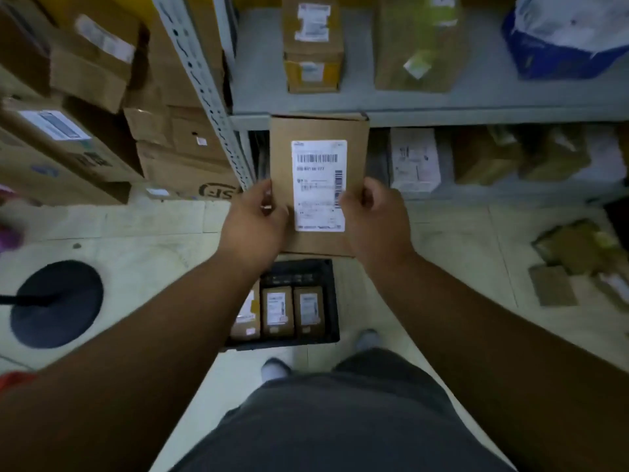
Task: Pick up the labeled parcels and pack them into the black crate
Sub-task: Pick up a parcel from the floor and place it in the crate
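- Dark shorts (340, 420) fill the 6 o'clock edge, with two pale shoes (276, 367) peeking out just above them on the tiled floor (143, 267).
- Black crate (332, 301) sits on that floor just past the shoes, with three labeled parcels (277, 311) standing side by side inside.
- Left hand (255, 223) and right hand (376, 219) are both clamped on the side edges of a cardboard parcel (318, 131), label up, held directly above the crate.
- Metal shelf (442, 100) at 12 o'clock carries more boxes; the lower tier is too blurry to read, maybe white-labeled packs.
- Stacked cartons (85, 97) at 10 o'clock.
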